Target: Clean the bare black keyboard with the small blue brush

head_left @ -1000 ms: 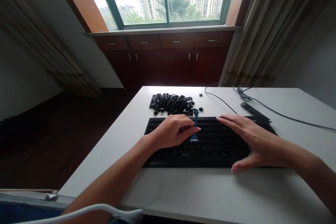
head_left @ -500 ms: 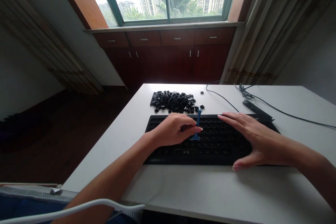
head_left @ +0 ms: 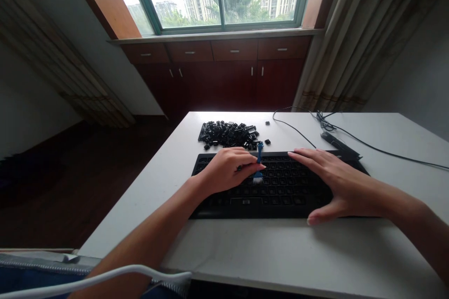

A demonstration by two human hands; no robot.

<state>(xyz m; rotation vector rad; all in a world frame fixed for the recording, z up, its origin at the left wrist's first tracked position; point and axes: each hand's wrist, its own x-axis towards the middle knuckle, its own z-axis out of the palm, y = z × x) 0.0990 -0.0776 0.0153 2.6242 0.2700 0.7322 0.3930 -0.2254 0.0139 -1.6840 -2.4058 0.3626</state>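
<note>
My left hand (head_left: 228, 170) pinches a small blue brush (head_left: 258, 163) upright, its white bristles down on the middle of a black computer keyboard (head_left: 280, 187). The keyboard appears to have its keycaps removed across most of its area, though the dark surface makes this hard to confirm. My right hand (head_left: 336, 182) rests flat and spread over the keyboard's right part, holding nothing. Just beyond the keyboard lies a heap of loose black keycaps (head_left: 228, 134), with a few strays to its right.
The white table (head_left: 245, 252) holds a black cable (head_left: 294, 126) and a slim black bar (head_left: 338, 145) at the back right. A white cord (head_left: 105, 275) crosses the bottom of view. Dark wooden cabinets stand beyond the table, under a window.
The brush has shifted slightly on the keyboard while staying in my left hand. My right hand stays in much the same place, and the whole view has shifted slightly.
</note>
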